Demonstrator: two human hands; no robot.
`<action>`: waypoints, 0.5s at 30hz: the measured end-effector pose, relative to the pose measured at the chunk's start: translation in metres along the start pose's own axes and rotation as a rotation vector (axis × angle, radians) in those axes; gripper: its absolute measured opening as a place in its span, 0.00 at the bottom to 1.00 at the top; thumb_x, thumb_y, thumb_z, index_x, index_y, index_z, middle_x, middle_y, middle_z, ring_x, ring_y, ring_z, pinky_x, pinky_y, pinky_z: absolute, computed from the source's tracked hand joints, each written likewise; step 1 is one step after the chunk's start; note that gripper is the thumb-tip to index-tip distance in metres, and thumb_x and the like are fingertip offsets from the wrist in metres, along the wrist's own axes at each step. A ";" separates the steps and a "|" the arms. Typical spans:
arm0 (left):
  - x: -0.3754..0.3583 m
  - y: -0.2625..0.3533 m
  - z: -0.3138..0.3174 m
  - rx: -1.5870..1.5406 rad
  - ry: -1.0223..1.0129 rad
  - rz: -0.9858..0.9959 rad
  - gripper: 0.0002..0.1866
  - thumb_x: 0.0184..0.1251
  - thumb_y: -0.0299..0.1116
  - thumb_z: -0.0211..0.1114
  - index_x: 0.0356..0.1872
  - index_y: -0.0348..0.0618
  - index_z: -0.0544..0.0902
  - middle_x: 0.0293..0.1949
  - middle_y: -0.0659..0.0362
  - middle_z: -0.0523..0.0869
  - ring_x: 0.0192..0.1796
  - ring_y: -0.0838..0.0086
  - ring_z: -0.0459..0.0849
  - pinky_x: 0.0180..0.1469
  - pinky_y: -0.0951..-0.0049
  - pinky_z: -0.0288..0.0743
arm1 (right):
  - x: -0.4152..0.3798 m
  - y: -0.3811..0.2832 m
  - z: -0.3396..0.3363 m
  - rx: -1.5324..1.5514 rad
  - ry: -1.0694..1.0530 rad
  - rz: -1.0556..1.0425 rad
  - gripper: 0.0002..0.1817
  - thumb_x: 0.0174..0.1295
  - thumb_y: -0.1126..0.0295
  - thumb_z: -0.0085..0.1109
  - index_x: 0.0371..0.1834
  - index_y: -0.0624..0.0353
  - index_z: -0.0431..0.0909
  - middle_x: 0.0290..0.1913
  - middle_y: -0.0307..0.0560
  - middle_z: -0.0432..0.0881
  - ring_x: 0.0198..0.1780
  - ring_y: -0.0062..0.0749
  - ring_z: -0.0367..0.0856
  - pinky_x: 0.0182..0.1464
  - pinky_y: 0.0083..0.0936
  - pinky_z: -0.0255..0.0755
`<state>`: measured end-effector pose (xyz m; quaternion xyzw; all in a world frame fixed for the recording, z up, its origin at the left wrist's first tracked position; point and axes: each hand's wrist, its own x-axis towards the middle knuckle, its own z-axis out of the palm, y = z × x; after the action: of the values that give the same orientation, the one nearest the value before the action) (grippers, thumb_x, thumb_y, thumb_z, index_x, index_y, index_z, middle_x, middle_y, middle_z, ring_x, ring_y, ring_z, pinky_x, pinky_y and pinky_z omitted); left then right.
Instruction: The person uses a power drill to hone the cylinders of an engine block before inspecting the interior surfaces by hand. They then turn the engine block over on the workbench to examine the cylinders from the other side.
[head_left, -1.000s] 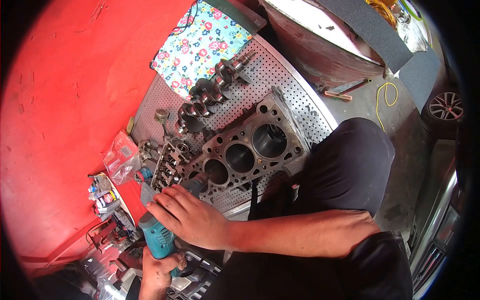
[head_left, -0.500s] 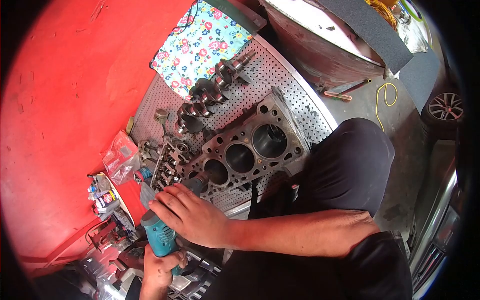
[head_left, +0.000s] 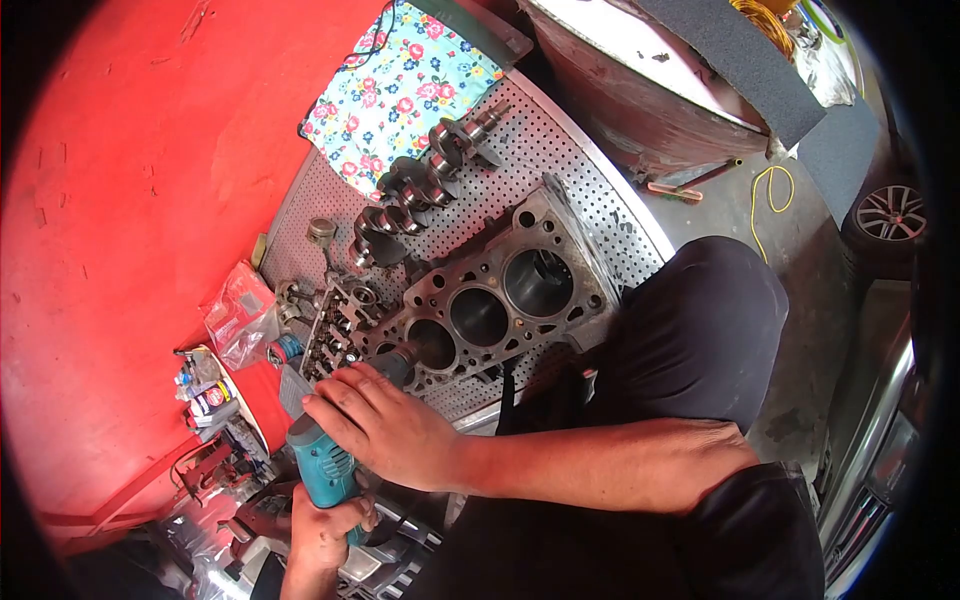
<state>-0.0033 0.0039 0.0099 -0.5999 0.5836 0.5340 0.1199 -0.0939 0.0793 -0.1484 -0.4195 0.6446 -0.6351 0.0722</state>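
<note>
A teal power drill (head_left: 325, 468) is held in both my hands over the engine block (head_left: 516, 215). My left hand (head_left: 322, 530) wraps round its handle from below. My right hand (head_left: 390, 425) lies over the front of its body, fingers bent across it. The dark front end of the drill (head_left: 396, 366) points at the block, beside a cylinder bore (head_left: 432, 343); whatever is fitted in its tip is hidden from me. The block's flat top face is up, with several round bores. A cylinder head with valve parts (head_left: 335, 335) sits against the block's near left end.
A crankshaft (head_left: 415, 190) lies behind the block on the perforated metal bench (head_left: 600, 200). Beyond it is a flowered cloth (head_left: 405, 90). A piston (head_left: 322, 232) stands by the red wall (head_left: 150, 200). Bottles (head_left: 210, 395) stand at left. My knee (head_left: 710, 320) is beside the bench.
The drill and both hands have shifted very slightly to the right. Both hands keep the same grip, and the block has not moved.
</note>
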 end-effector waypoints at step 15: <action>0.006 0.000 0.004 0.034 -0.018 0.004 0.14 0.51 0.18 0.64 0.43 0.29 0.81 0.28 0.54 0.83 0.24 0.68 0.81 0.30 0.68 0.78 | -0.002 0.005 0.001 -0.005 -0.004 0.016 0.34 0.63 0.69 0.57 0.73 0.68 0.66 0.65 0.62 0.74 0.68 0.57 0.74 0.77 0.55 0.64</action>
<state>-0.0068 0.0038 0.0032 -0.5918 0.5927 0.5296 0.1341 -0.0942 0.0791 -0.1537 -0.4156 0.6492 -0.6323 0.0775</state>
